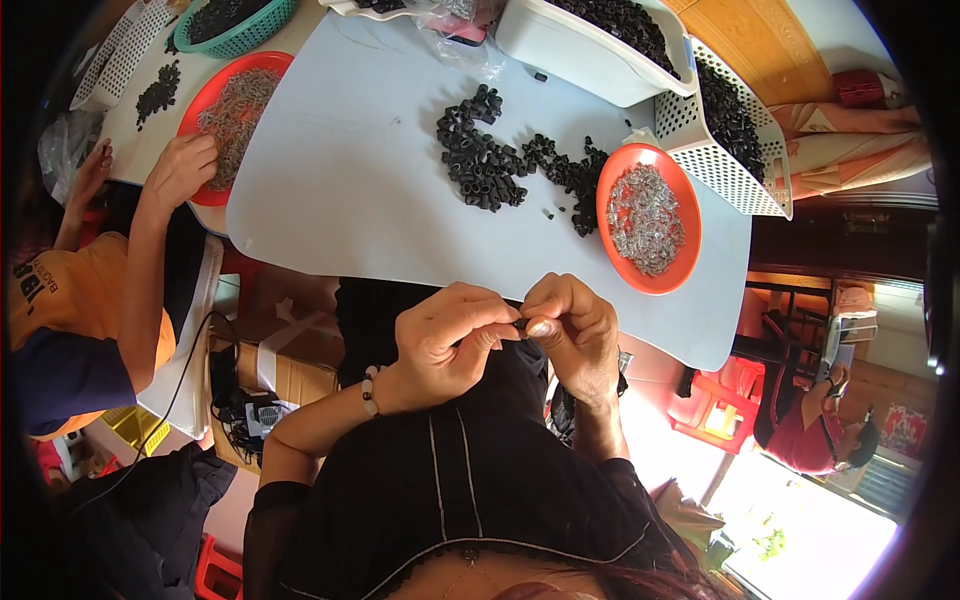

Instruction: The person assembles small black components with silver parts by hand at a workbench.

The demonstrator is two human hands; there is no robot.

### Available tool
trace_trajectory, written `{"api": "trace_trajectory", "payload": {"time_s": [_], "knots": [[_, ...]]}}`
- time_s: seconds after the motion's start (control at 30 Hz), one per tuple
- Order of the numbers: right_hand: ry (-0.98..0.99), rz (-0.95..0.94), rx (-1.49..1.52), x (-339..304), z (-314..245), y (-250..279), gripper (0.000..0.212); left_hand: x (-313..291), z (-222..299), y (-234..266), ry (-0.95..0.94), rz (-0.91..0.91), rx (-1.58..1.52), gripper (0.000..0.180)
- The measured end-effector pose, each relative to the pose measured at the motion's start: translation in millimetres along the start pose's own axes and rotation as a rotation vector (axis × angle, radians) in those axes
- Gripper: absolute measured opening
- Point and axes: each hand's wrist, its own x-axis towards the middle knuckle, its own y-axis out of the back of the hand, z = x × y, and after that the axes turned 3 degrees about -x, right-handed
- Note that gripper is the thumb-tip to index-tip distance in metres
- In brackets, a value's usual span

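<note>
My left hand (443,338) and my right hand (577,328) meet in front of my body, just off the near edge of the pale table (330,170). Between their fingertips is a small black part (520,324), pinched from both sides and mostly covered by the fingers. Beyond the hands lies a heap of short black tubes (480,150). To its right are smaller black pieces (575,175) in a loose pile. An orange-red bowl (690,240) filled with small clear pieces (645,218) stands at the table's right side.
At the back right are a white bin (585,75) and a white perforated basket (715,170), both holding black parts. On the left, a co-worker's hand (182,170) reaches to a red bowl (195,115) near a green basket (240,38). Another person (805,435) is far right.
</note>
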Motion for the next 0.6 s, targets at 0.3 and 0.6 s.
{"api": "trace_trajectory", "payload": {"time_s": [0.3,0.6], "knots": [[0.006,0.009,-0.01,0.3,-6.5,-9.3,0.014,-2.5,-4.3,-1.1,-0.128,0.003,0.085,0.01],[-0.145,-0.045,0.125,17.6,10.2,5.2,0.023,-1.2,-18.8,-3.0,0.12,0.103,-0.097,0.01]]}}
